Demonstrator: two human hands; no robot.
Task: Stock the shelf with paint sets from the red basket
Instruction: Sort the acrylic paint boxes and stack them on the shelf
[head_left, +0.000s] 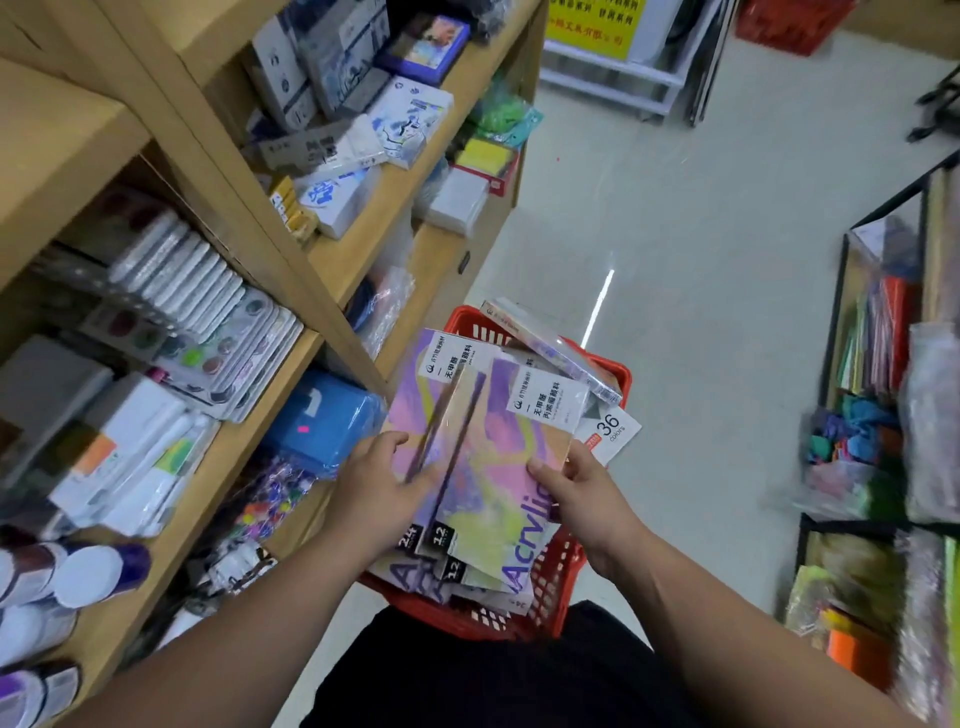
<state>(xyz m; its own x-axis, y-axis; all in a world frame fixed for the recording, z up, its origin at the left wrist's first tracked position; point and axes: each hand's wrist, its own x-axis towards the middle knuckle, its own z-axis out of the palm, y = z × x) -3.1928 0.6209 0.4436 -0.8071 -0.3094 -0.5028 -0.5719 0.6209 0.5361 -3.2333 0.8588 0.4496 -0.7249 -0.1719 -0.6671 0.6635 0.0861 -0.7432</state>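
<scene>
Paint sets: two flat acrylic boxes, fanned and tilted, which I hold just above the red basket; the front one is marked 12, the one behind it 24.
Left hand: it grips the left edge of the pair, with the fingers laid across the printed faces.
Right hand: it pinches the right edge of the front box, with the thumb on its face.
Basket contents: more boxes of the same design lie flat under the held pair; a 36-colour pack juts over the far rim.
Shelf: it stands to my left, tiered in wood; the nearest tier carries palettes and white packs, and the tier below it a blue package.
Step in hand, as I judge it: sorting the lifted boxes by count before I carry them across to the shelf.
Good practice: I square the two boxes into one stack, edges flush, so neither slides out on the way.
Placement: I cannot tell from here which slot is theirs; I look for matching covers first, then set the boxes label outward.
Risk: the tiers look crowded, so pushing in at an angle could knock the packs beside them off the edge.
</scene>
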